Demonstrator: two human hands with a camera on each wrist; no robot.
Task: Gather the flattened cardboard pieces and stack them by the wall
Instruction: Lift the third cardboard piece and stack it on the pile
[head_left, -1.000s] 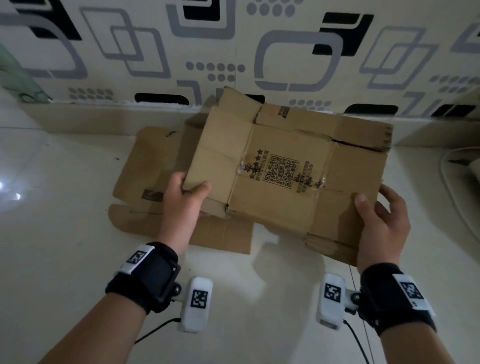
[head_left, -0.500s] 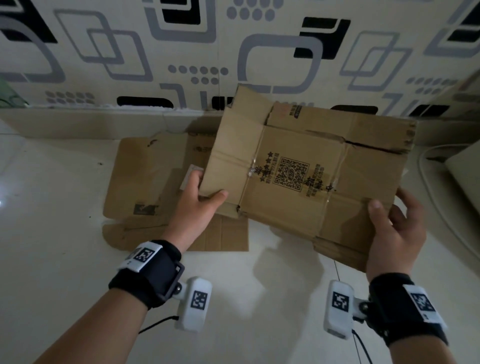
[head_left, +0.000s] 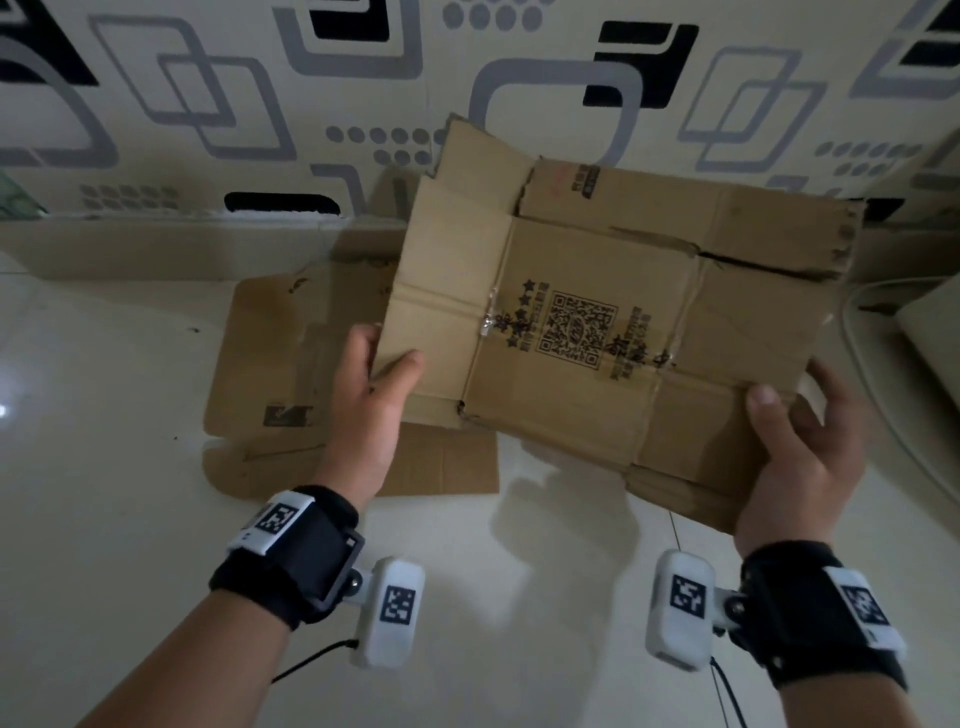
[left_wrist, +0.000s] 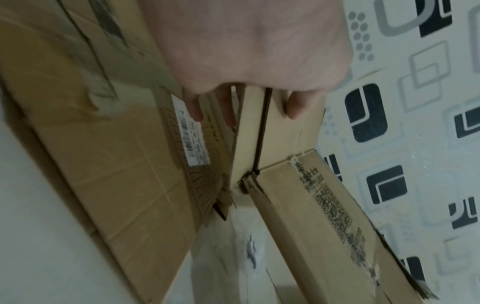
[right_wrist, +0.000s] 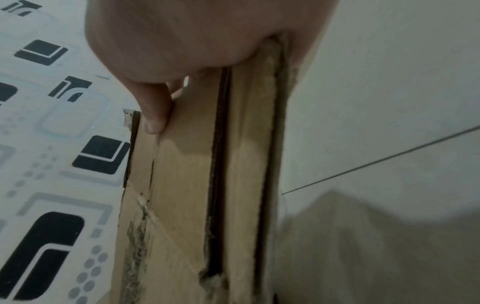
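Gripping a flattened box (head_left: 597, 332) at its two near corners, the person is holding it above the floor (head_left: 104, 519), tilted, with its far edge up toward the wall (head_left: 519, 78). The left hand (head_left: 371, 410) is pinching the near left flap, thumb lying on top and fingers tucked underneath; the left wrist view is showing that same grip, thumb (left_wrist: 294, 107) on the upper face and fingers (left_wrist: 194, 107) behind the flap. The right hand (head_left: 800, 447) is clamping the near right corner, thumb on top and the other fingers curling round the edge; in the right wrist view the thumb (right_wrist: 153, 115) is pressing the top layer while the palm is closing over the stacked edges (at least two layers are showing there, slightly parted). The box's upper face is carrying a printed square code (head_left: 576, 327) with dark text around it. Under and left of the held box, more flattened cardboard (head_left: 270, 374) is lying on the floor near the wall's base, partly hidden by the box and the left hand. A white cable (head_left: 862, 364) is curving across the floor at the right.
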